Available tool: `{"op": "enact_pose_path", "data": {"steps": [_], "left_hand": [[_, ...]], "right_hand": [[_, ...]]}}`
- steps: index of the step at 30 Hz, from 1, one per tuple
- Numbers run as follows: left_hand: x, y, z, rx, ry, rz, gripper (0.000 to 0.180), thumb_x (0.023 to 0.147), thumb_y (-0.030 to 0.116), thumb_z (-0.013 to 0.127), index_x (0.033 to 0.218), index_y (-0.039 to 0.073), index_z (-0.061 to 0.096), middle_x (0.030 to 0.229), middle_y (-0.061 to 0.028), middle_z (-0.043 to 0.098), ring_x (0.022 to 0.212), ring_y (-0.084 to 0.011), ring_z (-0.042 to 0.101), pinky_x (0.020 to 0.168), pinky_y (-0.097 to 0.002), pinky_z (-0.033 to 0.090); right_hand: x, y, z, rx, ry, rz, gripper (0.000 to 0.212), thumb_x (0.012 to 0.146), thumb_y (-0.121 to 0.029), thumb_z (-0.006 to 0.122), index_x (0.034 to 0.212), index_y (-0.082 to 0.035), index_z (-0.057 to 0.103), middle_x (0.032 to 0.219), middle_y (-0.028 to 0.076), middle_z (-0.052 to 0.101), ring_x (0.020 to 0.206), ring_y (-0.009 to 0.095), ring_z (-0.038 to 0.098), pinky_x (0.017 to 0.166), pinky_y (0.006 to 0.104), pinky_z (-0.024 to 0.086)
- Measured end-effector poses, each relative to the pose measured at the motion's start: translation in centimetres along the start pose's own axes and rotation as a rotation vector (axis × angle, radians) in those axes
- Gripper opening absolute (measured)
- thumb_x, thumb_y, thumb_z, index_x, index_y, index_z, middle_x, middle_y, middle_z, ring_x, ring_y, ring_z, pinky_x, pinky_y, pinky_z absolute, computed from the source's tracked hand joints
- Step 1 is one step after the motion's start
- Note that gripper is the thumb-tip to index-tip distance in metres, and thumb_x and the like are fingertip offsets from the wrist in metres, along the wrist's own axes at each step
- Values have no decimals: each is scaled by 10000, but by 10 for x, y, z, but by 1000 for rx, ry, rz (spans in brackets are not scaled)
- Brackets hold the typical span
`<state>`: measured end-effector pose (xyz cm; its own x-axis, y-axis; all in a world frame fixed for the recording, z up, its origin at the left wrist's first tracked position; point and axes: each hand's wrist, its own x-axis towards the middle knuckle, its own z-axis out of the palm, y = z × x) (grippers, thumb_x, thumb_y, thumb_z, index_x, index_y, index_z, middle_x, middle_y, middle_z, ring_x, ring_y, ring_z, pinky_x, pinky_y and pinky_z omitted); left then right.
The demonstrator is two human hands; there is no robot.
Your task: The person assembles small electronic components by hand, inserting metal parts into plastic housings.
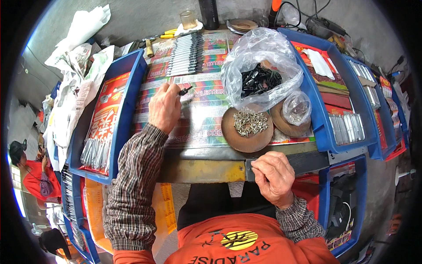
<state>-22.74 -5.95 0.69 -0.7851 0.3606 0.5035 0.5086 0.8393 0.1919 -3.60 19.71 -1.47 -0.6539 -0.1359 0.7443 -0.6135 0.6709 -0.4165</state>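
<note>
My left hand is over the table's left middle, its fingers closed on a small black plastic piece that sticks out to the right. Beyond it lies a row of slim silver rods with black ends, side by side. My right hand is at the table's front edge with fingers curled together; whatever they hold, if anything, is hidden. Just past it stands a round brown dish with many tiny silver metal pieces heaped on it. Similar-looking black plastic pieces fill a clear plastic bag.
A blue bin with silver rods stands at left, beside crumpled paper. Another blue bin at right holds silver rods. A second brown dish carries a small clear bag. A person is far left.
</note>
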Motion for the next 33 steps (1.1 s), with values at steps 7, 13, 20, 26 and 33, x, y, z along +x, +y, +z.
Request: {"op": "enact_pose_path", "data": {"steps": [7,13,20,26,33], "left_hand": [[35,-21,33,6,9,10,173,786,33,617,958,47,634,901,-146,595,900,-356,588,774,-437,466],[42,-34,47,-22,55,46,182,786,16,631,962,42,668,920,-140,623,902,-345,593,784,-421,471],[48,-39,48,-52,118,123,161,806,19,608,944,72,672,909,-113,619,903,-332,575,812,-414,464],[53,-38,54,19,166,163,147,803,22,613,926,75,674,900,-109,622,903,-332,582,802,-418,471],[45,-40,42,34,179,124,187,757,24,639,936,63,675,936,-113,631,911,-327,595,811,-410,475]], "right_hand": [[-2,-1,-2,0,-50,15,234,718,1,723,943,-6,661,857,89,623,751,262,609,664,360,507],[-6,1,-1,-20,-79,-4,232,721,-3,712,949,-17,670,841,64,618,733,237,615,635,352,504],[-6,1,-4,-18,-120,-24,302,718,-20,695,1018,-26,656,845,57,618,734,229,613,647,348,512],[-7,3,-6,-7,-142,-31,308,715,-21,687,1020,-30,651,844,50,617,738,219,611,653,348,512],[-7,1,-2,6,-119,-75,288,721,-23,695,1005,-32,656,850,56,617,756,226,614,655,354,513]]}}
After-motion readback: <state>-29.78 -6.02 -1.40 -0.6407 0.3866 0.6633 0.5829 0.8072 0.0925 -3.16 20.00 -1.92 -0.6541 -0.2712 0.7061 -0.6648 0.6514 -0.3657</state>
